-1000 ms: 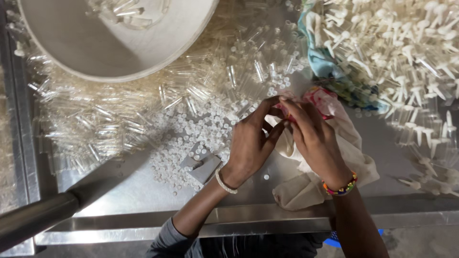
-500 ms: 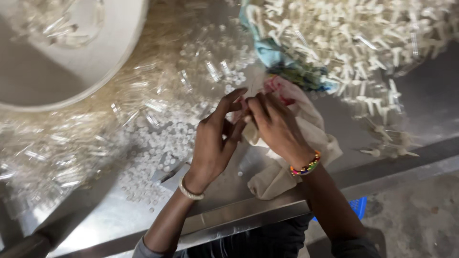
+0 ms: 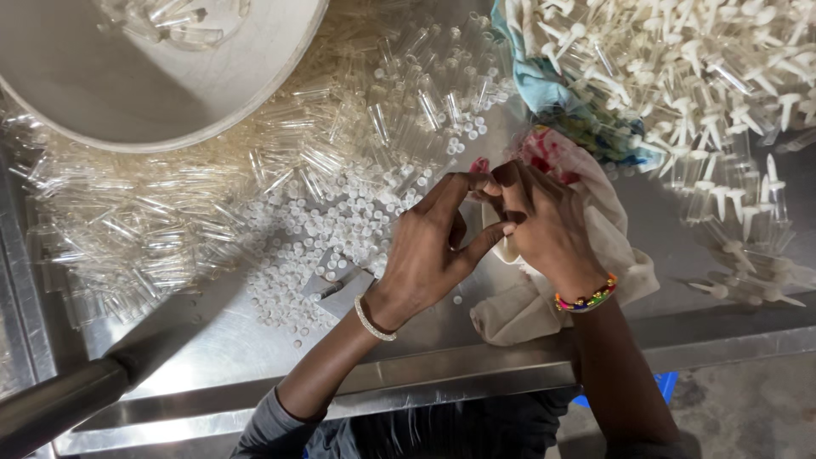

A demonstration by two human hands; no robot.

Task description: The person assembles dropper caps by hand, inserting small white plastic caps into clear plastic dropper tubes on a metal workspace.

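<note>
Left hand: centre of frame, fingers arched and spread, forefinger tip meeting the right hand's fingertips, thumb stretched right toward the same spot
Right hand: just right of centre, fingers curled and pressed together, pinching something too small and too hidden to name
Pinched piece: at the fingertip meeting point, upper centre; long axis cannot be told
Nearer hand: both touching there, right hand covering more of it
Cloth: cream, red-stained, under and beside the right hand
Clear tubes: heaped toward upper left of the hands
Small white caps: scattered left of the left hand
White plungers: piled upper right
Metal table: under all
</note>
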